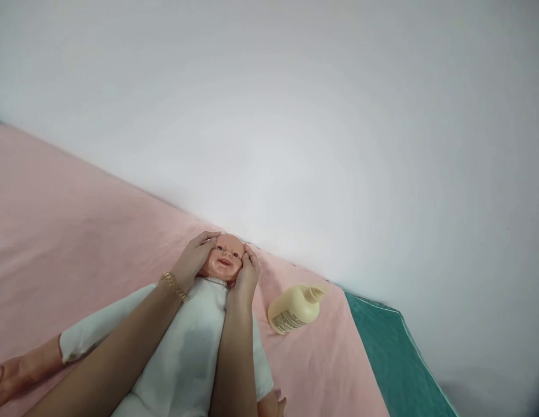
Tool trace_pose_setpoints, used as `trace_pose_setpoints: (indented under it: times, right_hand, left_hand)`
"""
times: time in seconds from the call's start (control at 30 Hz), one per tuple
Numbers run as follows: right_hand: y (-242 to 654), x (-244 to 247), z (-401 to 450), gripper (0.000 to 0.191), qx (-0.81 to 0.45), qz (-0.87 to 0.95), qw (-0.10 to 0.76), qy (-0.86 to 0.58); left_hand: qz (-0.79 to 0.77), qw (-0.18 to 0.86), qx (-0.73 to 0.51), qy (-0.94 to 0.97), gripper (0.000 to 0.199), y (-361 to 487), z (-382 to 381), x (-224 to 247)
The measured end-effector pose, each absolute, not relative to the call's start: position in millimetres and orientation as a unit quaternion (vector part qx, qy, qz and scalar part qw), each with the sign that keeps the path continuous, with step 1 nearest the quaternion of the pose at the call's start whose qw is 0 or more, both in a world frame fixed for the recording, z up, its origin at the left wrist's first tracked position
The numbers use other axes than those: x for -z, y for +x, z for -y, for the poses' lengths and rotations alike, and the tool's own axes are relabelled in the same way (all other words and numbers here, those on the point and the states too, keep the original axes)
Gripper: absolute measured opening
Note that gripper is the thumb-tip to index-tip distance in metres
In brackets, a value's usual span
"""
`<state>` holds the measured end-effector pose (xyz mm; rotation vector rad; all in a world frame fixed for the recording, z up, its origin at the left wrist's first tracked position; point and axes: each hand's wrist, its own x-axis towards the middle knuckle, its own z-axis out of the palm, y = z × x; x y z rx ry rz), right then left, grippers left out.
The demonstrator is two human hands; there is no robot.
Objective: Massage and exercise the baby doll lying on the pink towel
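Note:
A baby doll (204, 336) in a white long-sleeved top lies on its back on a pink cloth, its face turned up. My left hand (199, 252), with a golden bracelet at the wrist, rests along one side of the doll's head (226, 255), its fingers stretched toward the forehead. On the other side my right hand (247, 273) lies flat against the cheek and temple, fingertips near the eye. Both palms touch the head; neither is closed around it. My forearms cross over the doll's chest and hide part of it.
To the right of the doll stands a pale yellow pump bottle (294, 309) with printed text on its side. The pink cloth (78, 220) reaches to a white wall (269, 116). A green surface (391, 347) shows beyond the cloth's right edge.

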<state>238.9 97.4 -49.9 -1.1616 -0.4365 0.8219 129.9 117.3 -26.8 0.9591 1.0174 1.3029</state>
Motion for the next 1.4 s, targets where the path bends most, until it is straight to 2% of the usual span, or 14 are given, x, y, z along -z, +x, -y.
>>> trace_pose_setpoints:
  times: [0.07, 0.4, 0.73, 1.03, 1.23, 1.4]
  right_hand:
    - [237, 48, -96, 0.027, -0.361, 0.216, 0.735, -0.533]
    - [238, 49, -94, 0.052, -0.331, 0.274, 0.700, -0.571]
    - [240, 51, -98, 0.027, -0.333, 0.245, 0.717, -0.561]
    - [239, 55, -99, 0.030, -0.353, 0.232, 0.741, -0.521]
    - [234, 42, -91, 0.045, -0.334, 0.263, 0.711, -0.561]
    - [232, 38, -88, 0.049, -0.330, 0.271, 0.688, -0.587]
  left_hand:
    - [-0.422, 0.594, -0.548, 0.412, 0.044, 130, -116, 26]
    - [-0.461, 0.605, -0.503, 0.410, 0.051, 129, -110, 19]
    - [-0.447, 0.585, -0.530, 0.421, 0.042, 131, -119, 30]
    - [-0.444, 0.569, -0.530, 0.446, 0.042, 129, -116, 27]
    - [-0.446, 0.607, -0.504, 0.423, 0.055, 128, -107, 16]
    - [-0.451, 0.624, -0.488, 0.412, 0.059, 125, -107, 16]
